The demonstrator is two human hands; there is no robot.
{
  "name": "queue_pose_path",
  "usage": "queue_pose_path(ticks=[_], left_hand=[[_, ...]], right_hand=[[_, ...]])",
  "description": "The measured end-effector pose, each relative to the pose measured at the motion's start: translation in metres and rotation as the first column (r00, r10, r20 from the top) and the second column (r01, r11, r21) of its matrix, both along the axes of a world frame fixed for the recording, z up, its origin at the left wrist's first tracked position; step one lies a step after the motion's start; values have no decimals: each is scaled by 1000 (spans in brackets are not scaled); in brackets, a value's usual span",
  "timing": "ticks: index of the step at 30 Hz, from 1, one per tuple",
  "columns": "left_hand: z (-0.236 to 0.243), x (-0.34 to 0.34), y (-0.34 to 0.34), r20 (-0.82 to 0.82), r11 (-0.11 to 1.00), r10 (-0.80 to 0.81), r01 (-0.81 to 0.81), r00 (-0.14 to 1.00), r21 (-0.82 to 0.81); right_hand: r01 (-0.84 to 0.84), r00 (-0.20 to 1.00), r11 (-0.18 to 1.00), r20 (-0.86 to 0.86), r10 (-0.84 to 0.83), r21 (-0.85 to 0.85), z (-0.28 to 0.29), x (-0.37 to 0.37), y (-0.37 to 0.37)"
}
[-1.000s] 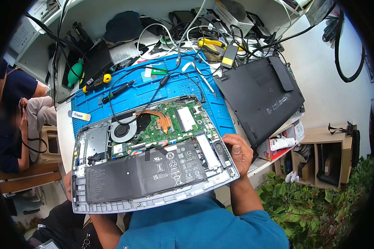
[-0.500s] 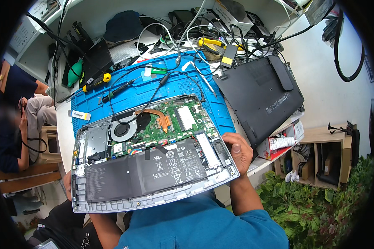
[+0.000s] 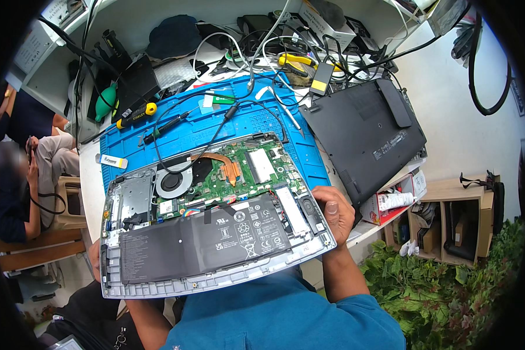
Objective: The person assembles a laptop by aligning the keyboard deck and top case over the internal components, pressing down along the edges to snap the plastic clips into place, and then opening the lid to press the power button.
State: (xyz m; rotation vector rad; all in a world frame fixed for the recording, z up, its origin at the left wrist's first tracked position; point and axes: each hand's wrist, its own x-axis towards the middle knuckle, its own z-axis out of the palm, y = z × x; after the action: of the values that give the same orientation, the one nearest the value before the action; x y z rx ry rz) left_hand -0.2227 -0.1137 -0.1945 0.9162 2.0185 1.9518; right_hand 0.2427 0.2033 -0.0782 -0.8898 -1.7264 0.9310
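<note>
The left hand (image 3: 94,258) meets the laptop base's left edge; its fingers are hidden, grip indeterminable. Support the opened laptop base (image 3: 216,217), before the blue work mat (image 3: 201,133), evenly; keep the overlying black cable (image 3: 231,112) slack. The right hand (image 3: 336,214) clasps the right edge.

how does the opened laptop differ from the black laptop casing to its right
The opened laptop bares its green board and battery; the black laptop casing shows its outer face. The left hand and right hand hold the opened laptop; neither touches the black laptop casing. Both are roughly rectangular.
</note>
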Motion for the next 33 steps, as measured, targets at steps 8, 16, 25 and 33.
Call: queue_pose_path(ticks=[8, 16, 25, 33], left_hand=[[-1, 1, -2, -2, 1000, 0, 0, 1000, -2], [-1, 1, -7, 2, 1000, 5, -5, 1000, -11], [-2, -1, -16, 0, 1000, 13, -13, 1000, -8], [-1, -1, -14, -14, 1000, 12, -12, 1000, -3]], right_hand=[[3, 1000, 1000, -1, -3, 5, 1, -1, 0], [5, 1000, 1000, 16, -6, 7, 0, 0, 0], [11, 1000, 1000, 16, -11, 25, 0, -2, 1], [15, 1000, 999, 23, -16, 32, 0, -2, 1]])
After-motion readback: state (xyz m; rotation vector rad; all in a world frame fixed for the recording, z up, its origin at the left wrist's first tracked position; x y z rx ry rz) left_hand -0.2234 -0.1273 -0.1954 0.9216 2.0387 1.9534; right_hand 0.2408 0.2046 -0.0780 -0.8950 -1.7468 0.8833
